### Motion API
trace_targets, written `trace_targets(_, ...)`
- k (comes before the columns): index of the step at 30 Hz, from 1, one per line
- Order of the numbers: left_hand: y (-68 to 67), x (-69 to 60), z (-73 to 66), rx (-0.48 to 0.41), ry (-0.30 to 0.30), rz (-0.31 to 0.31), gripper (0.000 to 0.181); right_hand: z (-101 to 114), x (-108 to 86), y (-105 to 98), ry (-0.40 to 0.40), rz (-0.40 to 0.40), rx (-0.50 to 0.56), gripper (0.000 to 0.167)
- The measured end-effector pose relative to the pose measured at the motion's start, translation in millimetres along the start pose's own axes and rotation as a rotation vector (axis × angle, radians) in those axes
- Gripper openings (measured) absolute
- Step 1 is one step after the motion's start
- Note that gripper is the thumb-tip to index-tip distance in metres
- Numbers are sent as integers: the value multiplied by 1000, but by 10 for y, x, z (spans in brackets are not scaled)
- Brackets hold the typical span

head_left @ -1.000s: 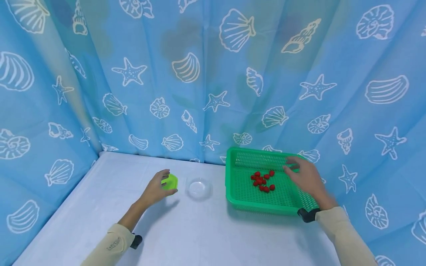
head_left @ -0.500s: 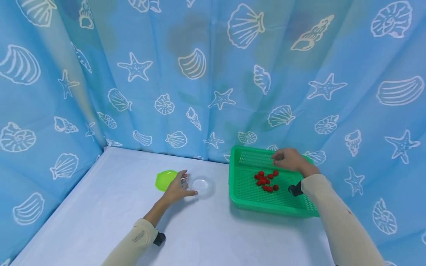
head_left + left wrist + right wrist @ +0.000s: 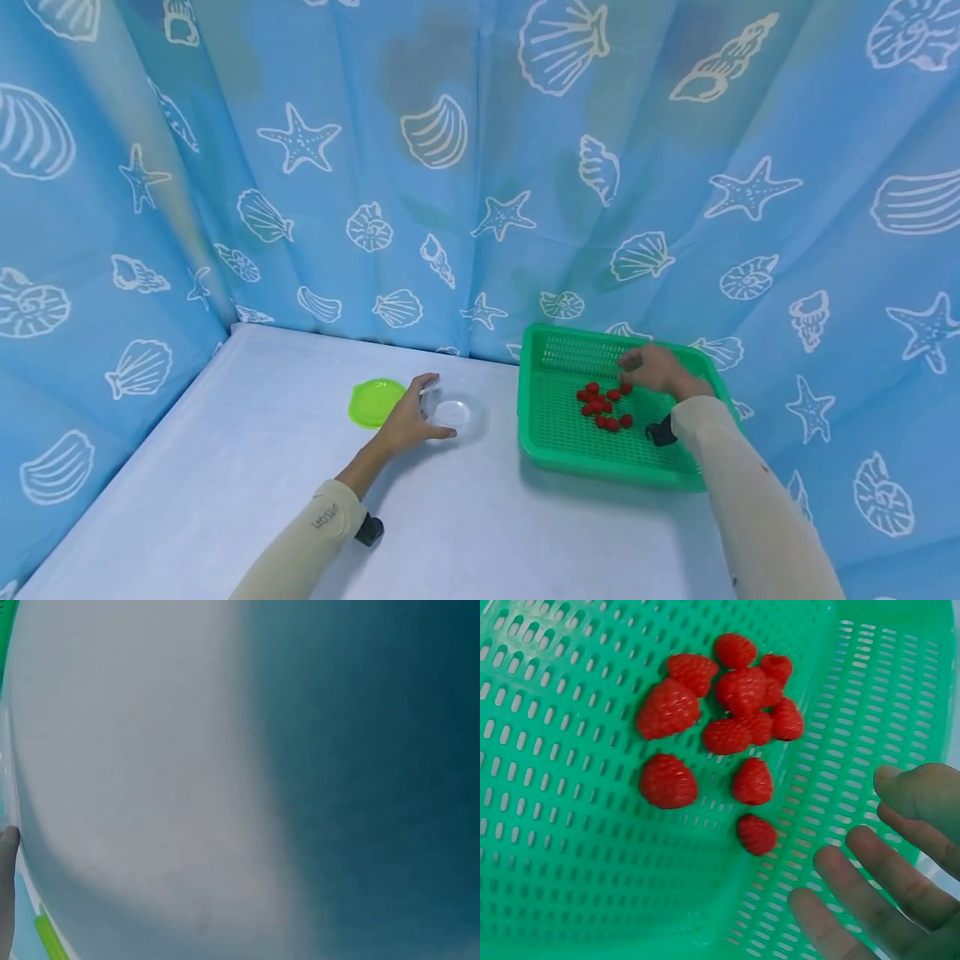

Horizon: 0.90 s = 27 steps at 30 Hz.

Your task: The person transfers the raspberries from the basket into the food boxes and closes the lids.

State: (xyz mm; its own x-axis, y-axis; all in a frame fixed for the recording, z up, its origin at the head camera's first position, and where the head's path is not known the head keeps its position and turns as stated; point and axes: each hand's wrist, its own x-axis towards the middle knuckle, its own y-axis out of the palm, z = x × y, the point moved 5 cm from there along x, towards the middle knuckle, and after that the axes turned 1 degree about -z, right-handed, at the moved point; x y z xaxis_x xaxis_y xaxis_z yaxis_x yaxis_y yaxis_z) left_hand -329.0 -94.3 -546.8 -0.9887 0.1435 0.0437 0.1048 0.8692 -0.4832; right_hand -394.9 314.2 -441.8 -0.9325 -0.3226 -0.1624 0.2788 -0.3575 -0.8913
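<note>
My loose-fingered right hand (image 3: 654, 369) overhangs the rectangular green plastic basket (image 3: 600, 469); leftward, my left hand (image 3: 407, 422) grips a clear plastic bowl (image 3: 454, 412).

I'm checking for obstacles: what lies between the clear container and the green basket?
Only bare white tablecloth separates the clear container from the green basket, per the head view.

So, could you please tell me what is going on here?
A person's left hand grips a clear container on the white tabletop, beside a lime-green lid. Their right hand hovers over the green basket, near the red raspberries, holding none. No berries show in the container.
</note>
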Motion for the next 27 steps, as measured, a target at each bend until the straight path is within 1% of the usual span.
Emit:
trace_targets(7,29,7,34,-24,38,33,102,-136,36,144,33,-9,46,35)
trace_targets(12,49,16,57,-28,22,34,102,-199,97,260,29,6,32,34)
trace_targets(17,57,20,51,-20,1,40,102,-239,124,315,22,-15,-6,29)
trace_targets(20,53,18,52,-16,-3,42,101,-239,129,340,34,-18,9,28)
trace_targets(27,59,8,69,-23,3,39,102,-196,138,437,10,2,60,28)
